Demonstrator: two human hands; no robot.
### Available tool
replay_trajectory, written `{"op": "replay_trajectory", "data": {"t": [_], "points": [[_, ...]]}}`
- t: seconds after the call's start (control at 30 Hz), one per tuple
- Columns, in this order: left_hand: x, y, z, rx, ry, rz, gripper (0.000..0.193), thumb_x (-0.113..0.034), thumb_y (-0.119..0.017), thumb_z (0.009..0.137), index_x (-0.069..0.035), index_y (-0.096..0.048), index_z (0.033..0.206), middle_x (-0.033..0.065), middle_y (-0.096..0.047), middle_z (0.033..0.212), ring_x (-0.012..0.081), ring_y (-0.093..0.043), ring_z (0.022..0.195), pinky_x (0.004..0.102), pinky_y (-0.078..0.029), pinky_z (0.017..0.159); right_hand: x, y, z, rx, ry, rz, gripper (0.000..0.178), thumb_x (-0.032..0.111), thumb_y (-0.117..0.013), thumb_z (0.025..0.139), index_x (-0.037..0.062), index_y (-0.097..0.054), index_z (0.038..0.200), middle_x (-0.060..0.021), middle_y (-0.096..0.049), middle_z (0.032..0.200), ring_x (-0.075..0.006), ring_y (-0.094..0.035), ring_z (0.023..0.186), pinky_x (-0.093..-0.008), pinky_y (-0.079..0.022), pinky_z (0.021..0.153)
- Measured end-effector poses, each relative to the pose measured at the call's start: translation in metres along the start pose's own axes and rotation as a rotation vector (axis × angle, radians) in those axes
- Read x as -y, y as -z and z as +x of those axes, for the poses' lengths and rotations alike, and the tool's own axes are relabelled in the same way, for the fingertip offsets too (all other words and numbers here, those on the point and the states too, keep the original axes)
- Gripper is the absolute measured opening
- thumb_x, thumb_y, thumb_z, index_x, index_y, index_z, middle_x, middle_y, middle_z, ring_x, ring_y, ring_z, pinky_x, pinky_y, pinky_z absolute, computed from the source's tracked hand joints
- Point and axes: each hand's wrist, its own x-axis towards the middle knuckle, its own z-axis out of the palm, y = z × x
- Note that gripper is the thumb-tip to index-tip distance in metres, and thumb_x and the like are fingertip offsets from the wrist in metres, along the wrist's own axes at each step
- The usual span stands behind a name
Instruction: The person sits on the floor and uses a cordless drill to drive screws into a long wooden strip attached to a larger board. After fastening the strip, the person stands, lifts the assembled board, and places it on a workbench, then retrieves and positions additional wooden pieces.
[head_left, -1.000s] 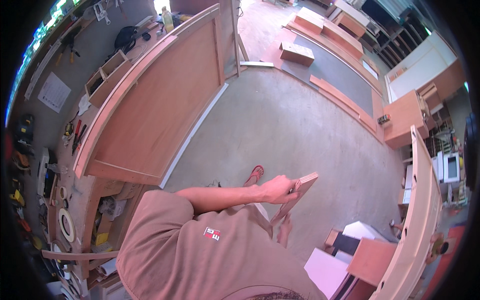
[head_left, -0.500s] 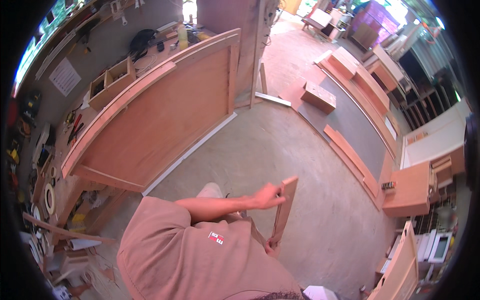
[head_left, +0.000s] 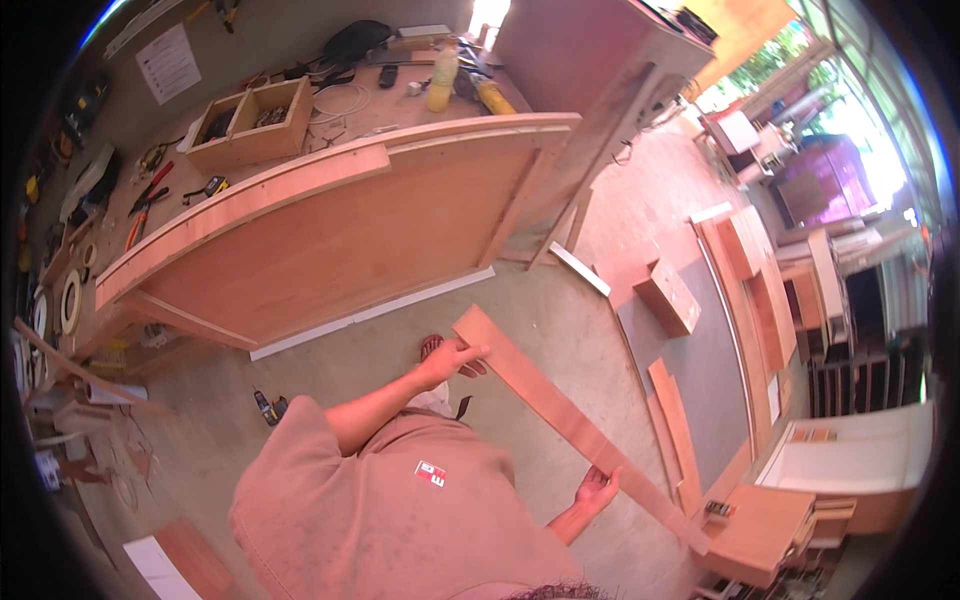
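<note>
A long, narrow wooden board slants across the space before my body, its upper end toward the workbench and its lower end toward the right. My left hand grips the board's edge close to the upper end. Further down its length, my right hand holds the other edge, with the thumb over the face. Beneath the board lies the concrete floor.
A large framed plywood panel stands against the workbench, which carries a divided wooden box and hand tools. A cordless drill is on the floor at left. To the right, a wooden block rests on a grey panel.
The board has swung from nearly upright, seen edge-on, to a diagonal with its broad face showing. My hands have moved apart, left hand leftward and right hand rightward. The view has turned.
</note>
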Motion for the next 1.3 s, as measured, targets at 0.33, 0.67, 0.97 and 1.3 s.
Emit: {"op": "replay_trajectory", "data": {"t": [0.33,0.67,0.97,1.3], "points": [[-0.108,0.056,0.102,-0.259,-0.245,-0.208,0.047,-0.045,-0.066,0.100,0.000,-0.066,0.114,0.0092,-0.069,0.103,0.0184,-0.067,0.091,0.0339,-0.053,0.080,-0.006,-0.317,0.159,0.502,0.050,-0.150,0.053,0.023,-0.070,0.099,0.0057,-0.048,0.144,-0.0121,-0.057,0.137,-0.0289,-0.056,0.127,-0.0471,-0.045,0.111],[-0.167,0.079,0.146,-0.723,-0.517,-0.384,0.039,-0.041,-0.066,0.100,-0.004,-0.069,0.109,0.0075,-0.072,0.095,0.0159,-0.069,0.084,0.0323,-0.055,0.076,-0.077,-0.578,0.193,0.785,-0.105,-0.330,0.034,0.018,-0.069,0.099,0.0094,-0.055,0.128,-0.0084,-0.060,0.124,-0.0222,-0.059,0.115,-0.0410,-0.048,0.100],[-0.181,0.116,0.168,-1.033,-0.653,-0.567,0.031,-0.040,-0.066,0.098,-0.011,-0.068,0.110,0.0016,-0.071,0.096,0.0147,-0.066,0.085,0.0318,-0.052,0.074,-0.146,-0.678,0.172,0.950,-0.271,-0.421,0.030,0.013,-0.072,0.095,0.0141,-0.056,0.121,-0.0031,-0.067,0.112,-0.0179,-0.067,0.098,-0.0389,-0.054,0.090],[-0.188,0.119,0.164,-1.213,-0.696,-0.563,0.032,-0.040,-0.066,0.096,-0.013,-0.067,0.112,0.0010,-0.069,0.100,0.0147,-0.063,0.090,0.0345,-0.049,0.080,-0.172,-0.690,0.163,0.962,-0.411,-0.506,0.035,0.014,-0.075,0.094,0.0125,-0.053,0.121,-0.0056,-0.065,0.114,-0.0183,-0.065,0.103,-0.0422,-0.053,0.092]]}}
